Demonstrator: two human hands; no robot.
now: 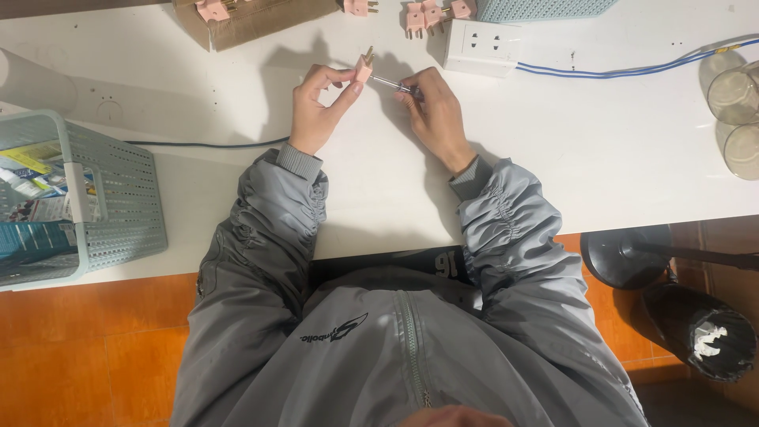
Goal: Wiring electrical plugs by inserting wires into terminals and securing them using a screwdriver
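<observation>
Head view looks straight down on your two hands over the white surface (379, 190), both in grey jacket sleeves. Your left hand (316, 111) is curled, with thumb and forefinger pinched on a small pink plug (364, 67) whose brass prongs point up toward twelve o'clock. Your right hand (433, 115) is closed around the handle of a thin screwdriver (389, 82); its metal shaft runs toward nine o'clock and its tip meets the side of the pink plug. Both are held just above the surface, near the far middle of it.

At one o'clock from your hands lies a white socket strip (482, 46), with blue cable (624, 71) trailing off toward three o'clock. More loose pink plugs (431, 14) lie at twelve o'clock, just beside the strip, and a cardboard box (253, 20) sits at eleven o'clock. A pale green perforated basket (111, 198) holding packets stands at eight o'clock on the near left edge. Two clear glasses (735, 115) stand at three o'clock, well apart from your hands.
</observation>
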